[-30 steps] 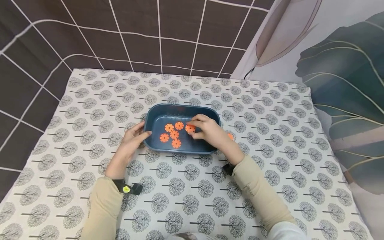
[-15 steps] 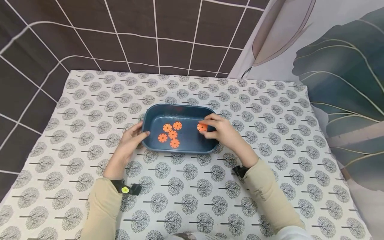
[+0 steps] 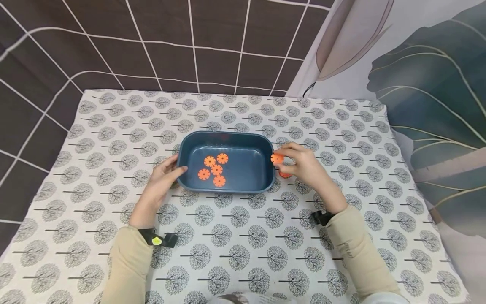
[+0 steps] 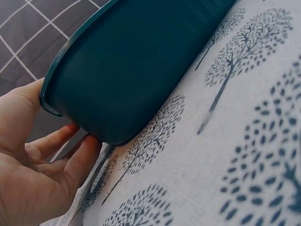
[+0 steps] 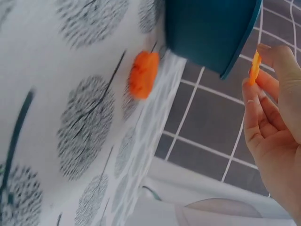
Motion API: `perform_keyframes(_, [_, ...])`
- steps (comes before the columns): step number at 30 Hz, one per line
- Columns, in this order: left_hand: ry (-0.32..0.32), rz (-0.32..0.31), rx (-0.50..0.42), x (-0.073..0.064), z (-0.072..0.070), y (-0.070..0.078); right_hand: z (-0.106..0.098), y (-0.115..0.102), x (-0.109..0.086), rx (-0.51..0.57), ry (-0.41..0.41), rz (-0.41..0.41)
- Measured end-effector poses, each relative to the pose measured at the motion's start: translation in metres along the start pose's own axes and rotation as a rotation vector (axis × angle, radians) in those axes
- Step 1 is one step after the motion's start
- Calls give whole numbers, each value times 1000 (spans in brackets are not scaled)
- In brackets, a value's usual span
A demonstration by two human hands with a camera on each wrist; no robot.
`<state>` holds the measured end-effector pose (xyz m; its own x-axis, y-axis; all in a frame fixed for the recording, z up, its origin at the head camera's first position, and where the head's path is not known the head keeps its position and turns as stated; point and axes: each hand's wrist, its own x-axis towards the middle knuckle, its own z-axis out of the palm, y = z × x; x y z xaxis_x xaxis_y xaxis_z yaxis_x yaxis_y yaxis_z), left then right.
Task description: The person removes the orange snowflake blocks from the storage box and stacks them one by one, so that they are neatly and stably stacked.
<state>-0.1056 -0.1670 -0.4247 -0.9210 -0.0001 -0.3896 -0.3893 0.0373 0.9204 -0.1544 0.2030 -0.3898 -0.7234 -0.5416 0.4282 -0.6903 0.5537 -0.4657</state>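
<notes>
A dark blue oblong tub (image 3: pixel 243 185) stands on the table. My left hand (image 3: pixel 161 181) grips its left end, thumb over the rim and fingers against the outside wall, as the left wrist view shows under the tub's wall (image 4: pixel 117 70). Several orange notched plastic discs (image 3: pixel 217 169) lie on the tub floor, left of the middle. Just outside the right end, my right hand (image 3: pixel 301 164) pinches one orange notched disc (image 3: pixel 277 158) between thumb and fingertips; it appears edge-on in the right wrist view (image 5: pixel 255 67). Below that hand, more orange (image 5: pixel 144 75) rests on the cloth, blurred, thick like a stack.
A white cloth (image 3: pixel 243 245) with grey tree prints covers the table. Behind it hangs a dark curtain (image 3: pixel 159 59) with white grid lines. A pale curtain (image 3: pixel 429 118) with large leaves hangs to the right, beside a thin black cable (image 3: pixel 308 89).
My right hand has carried the pinched disc rightward, from over the other discs to beyond the tub's right rim. The left hand keeps its hold on the tub.
</notes>
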Motion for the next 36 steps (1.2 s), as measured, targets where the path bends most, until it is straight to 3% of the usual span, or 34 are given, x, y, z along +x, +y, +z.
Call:
perform_keyframes(7, [-2,1,-4,0,0,0,-3,8,-7,-3,-49,27])
perform_keyframes(17, [-9,2,-11,0,-1,-1,-4,16,-18,-3,-38,53])
perform_keyframes(36, [-8,8,-3,1,0,-2,1,25,-32,-47,-163,195])
